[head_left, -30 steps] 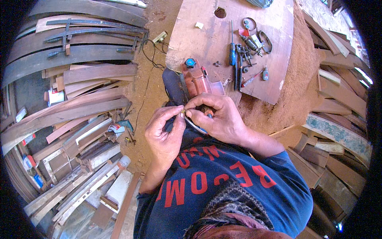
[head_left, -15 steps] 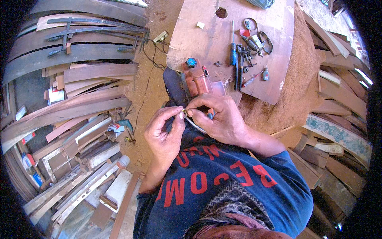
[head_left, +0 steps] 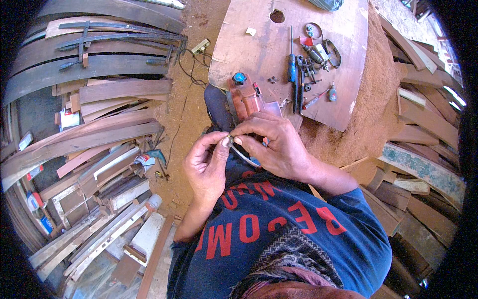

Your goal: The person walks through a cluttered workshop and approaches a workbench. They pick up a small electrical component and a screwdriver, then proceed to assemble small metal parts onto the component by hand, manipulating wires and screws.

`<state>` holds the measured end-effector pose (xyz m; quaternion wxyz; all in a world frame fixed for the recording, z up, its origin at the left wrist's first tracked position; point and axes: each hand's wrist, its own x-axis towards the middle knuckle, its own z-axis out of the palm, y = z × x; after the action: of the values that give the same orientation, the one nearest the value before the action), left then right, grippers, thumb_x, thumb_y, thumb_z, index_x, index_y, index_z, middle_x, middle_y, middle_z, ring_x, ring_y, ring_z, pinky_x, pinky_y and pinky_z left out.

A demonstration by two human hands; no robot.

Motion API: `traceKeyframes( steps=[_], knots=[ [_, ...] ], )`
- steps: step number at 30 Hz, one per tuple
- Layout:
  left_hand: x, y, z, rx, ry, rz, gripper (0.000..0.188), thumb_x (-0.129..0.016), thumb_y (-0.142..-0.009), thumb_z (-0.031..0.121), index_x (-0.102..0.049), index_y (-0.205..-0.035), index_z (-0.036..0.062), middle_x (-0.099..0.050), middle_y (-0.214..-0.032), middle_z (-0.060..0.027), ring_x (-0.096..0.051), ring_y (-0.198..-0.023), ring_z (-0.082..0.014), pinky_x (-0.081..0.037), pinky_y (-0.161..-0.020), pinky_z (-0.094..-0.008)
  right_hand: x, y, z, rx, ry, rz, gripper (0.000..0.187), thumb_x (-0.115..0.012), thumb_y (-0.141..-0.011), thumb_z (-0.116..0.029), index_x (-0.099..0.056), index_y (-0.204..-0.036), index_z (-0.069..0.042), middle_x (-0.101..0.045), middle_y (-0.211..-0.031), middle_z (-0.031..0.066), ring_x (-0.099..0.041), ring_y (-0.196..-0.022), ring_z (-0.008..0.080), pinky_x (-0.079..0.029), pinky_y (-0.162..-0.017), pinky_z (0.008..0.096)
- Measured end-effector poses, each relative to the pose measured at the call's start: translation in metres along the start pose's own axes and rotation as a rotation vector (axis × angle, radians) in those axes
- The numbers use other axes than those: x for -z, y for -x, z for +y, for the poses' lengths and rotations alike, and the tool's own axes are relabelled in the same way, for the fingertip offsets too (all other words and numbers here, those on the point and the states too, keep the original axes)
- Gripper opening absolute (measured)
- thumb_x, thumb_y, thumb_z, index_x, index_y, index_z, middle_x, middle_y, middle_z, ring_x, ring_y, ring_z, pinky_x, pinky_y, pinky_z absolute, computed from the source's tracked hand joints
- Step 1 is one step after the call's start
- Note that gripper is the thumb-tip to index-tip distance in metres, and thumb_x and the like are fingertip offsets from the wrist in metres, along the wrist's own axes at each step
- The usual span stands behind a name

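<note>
Metal glints between the fingertips: a small part (head_left: pixel 230 138) is pinched at the meeting point of both hands, close in front of the chest. Left hand (head_left: pixel 206 167) grips it from the left with thumb and forefinger closed; right hand (head_left: pixel 274 147) pinches from the right, fingers curled, and a thin pale curved strip (head_left: pixel 244 156) runs from the part down and rightward under that palm. Neither hand is nearer; the part sits between them. Just beyond lies a reddish power tool (head_left: pixel 246 97). Farther off, a board (head_left: pixel 249 52) carries a blue-handled screwdriver (head_left: pixel 292 62) and loose fittings. Stacked timber (head_left: pixel 99 124) lies left.
</note>
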<state>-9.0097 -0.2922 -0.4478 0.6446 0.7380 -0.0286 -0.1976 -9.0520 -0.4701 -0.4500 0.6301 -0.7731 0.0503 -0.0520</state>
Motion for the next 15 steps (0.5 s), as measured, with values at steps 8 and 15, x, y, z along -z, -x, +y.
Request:
traceKeyframes(
  steps=[8,15],
  knots=[
    [0.002,0.000,-0.009,-0.185,-0.113,0.015,0.019,-0.071,-0.089,-0.005,-0.070,-0.108,-0.0030,-0.071,-0.103,-0.0117,-0.067,-0.093,-0.0167,-0.052,-0.085,-0.0295,-0.002,0.002,-0.003,-0.039,-0.042,0.008,0.017,-0.073,-0.087,-0.012,-0.072,-0.100,-0.001,-0.070,-0.091,0.0154,-0.068,-0.081,0.0289,-0.053,-0.071,0.0389],
    [0.002,-0.004,-0.003,-0.266,-0.253,-0.012,0.021,-0.072,-0.087,-0.005,-0.071,-0.108,-0.0023,-0.073,-0.102,-0.0130,-0.068,-0.094,-0.0197,-0.053,-0.085,-0.0314,-0.006,0.004,0.002,-0.080,-0.089,0.044,0.017,-0.065,-0.090,-0.010,-0.073,-0.100,0.001,-0.070,-0.088,0.0162,-0.068,-0.076,0.0263,-0.053,-0.065,0.0365]
  ],
)
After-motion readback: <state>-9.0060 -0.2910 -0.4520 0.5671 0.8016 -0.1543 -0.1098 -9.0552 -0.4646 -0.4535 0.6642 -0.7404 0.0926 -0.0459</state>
